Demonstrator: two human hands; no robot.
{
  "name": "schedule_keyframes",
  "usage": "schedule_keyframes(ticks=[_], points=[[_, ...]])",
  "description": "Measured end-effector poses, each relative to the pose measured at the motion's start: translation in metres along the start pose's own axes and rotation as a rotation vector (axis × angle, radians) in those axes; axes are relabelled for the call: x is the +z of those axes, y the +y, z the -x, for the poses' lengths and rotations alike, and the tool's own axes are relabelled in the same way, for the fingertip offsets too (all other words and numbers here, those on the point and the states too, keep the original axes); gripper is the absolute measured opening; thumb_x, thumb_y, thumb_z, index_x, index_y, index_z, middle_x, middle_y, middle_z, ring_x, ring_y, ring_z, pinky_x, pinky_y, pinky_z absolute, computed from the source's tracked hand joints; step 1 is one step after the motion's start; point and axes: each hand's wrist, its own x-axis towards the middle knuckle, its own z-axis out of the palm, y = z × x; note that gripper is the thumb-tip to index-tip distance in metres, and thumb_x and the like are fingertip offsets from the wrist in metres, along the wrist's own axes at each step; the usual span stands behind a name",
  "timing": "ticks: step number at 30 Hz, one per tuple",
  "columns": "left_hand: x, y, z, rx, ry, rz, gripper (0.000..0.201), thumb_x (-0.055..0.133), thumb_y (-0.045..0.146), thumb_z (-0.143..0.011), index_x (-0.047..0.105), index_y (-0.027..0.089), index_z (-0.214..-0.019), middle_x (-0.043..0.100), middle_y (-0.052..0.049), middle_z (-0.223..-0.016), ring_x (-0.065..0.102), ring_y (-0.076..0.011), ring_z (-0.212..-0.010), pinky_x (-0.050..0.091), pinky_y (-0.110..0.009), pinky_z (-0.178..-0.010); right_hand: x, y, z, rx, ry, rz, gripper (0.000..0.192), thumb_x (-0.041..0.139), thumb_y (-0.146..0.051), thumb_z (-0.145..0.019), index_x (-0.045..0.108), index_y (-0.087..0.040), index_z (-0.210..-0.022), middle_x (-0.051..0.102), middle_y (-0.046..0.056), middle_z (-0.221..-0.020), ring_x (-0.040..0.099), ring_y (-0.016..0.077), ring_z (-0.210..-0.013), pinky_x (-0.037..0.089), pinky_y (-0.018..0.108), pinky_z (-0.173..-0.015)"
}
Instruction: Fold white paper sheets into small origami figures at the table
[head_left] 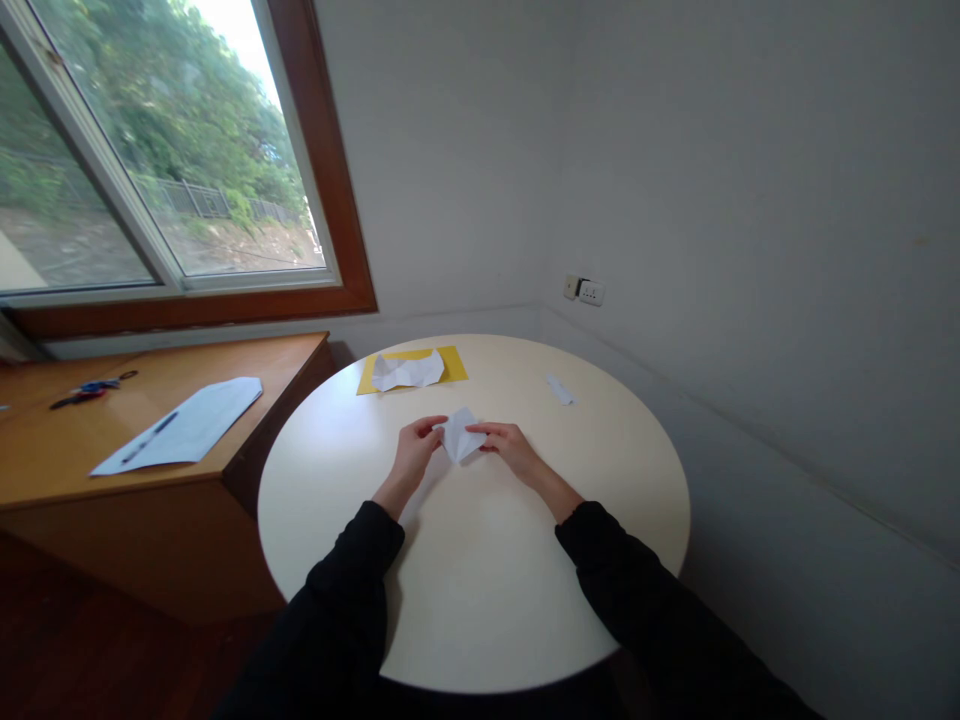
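Note:
A small folded sheet of white paper is held over the middle of the round table, one pointed corner towards me. My left hand pinches its left edge between thumb and fingers. On the opposite side, my right hand grips the right edge, thumb on top and fingers partly hidden underneath. Creases run down the paper towards its near point. Further back, a crumpled white sheet lies on a yellow sheet. To the right rests a narrow white paper strip.
A wooden desk stands left of the round table. On it are a stack of white paper, a pen and what look like scissors. Walls close in behind and at right, with a socket above the table.

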Motion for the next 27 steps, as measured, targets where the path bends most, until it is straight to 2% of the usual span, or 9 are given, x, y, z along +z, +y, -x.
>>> schedule_keyframes(ticks=[8,11,16,20,27], points=[[-0.0018,-0.0039,-0.0040,-0.004,0.012,0.072,0.026,0.065,0.020,-0.056,0.062,0.013,-0.081,0.063,-0.004,-0.075,0.058,-0.0133,-0.070,0.046,-0.030,-0.071,0.0014,0.0007,-0.0008,-0.013,0.028,-0.036,0.030,0.051,-0.015,-0.058,0.071,-0.020,-0.081,0.067,0.003,-0.091,0.058,0.0153,-0.081,0.046,0.029,-0.074],[-0.0024,-0.0050,-0.0050,-0.011,0.015,0.077,0.027,0.066,0.021,-0.055,0.062,0.013,-0.080,0.063,-0.005,-0.078,0.058,-0.0130,-0.071,0.046,-0.031,-0.072,0.0007,0.0003,-0.0005,-0.048,0.056,0.012,0.032,0.053,-0.015,-0.059,0.069,-0.019,-0.087,0.068,0.003,-0.085,0.058,0.0141,-0.076,0.047,0.028,-0.071],[-0.0035,-0.0068,-0.0057,-0.011,0.009,0.082,0.030,0.068,0.022,-0.054,0.062,0.012,-0.081,0.064,-0.006,-0.080,0.058,-0.0131,-0.071,0.045,-0.032,-0.074,-0.0005,0.0004,0.0012,-0.135,0.046,0.044,0.034,0.061,-0.022,-0.062,0.063,-0.019,-0.096,0.066,0.005,-0.093,0.060,0.0153,-0.079,0.046,0.028,-0.070],[-0.0035,-0.0068,-0.0056,-0.011,0.004,0.088,0.032,0.070,0.022,-0.053,0.062,0.011,-0.082,0.063,-0.006,-0.079,0.058,-0.0136,-0.072,0.045,-0.032,-0.074,-0.0013,0.0025,0.0009,-0.152,0.034,0.065,0.042,0.064,-0.026,-0.062,0.057,-0.019,-0.103,0.065,0.006,-0.091,0.061,0.0154,-0.076,0.046,0.030,-0.071],[-0.0043,-0.0075,-0.0053,0.049,-0.028,0.020,0.035,0.071,0.025,-0.053,0.062,0.011,-0.083,0.063,-0.005,-0.074,0.057,-0.0136,-0.067,0.045,-0.030,-0.069,-0.0023,0.0073,-0.0038,-0.176,0.054,0.043,0.034,0.066,-0.026,-0.060,0.056,-0.017,-0.091,0.065,0.006,-0.087,0.061,0.0161,-0.076,0.047,0.032,-0.071]])
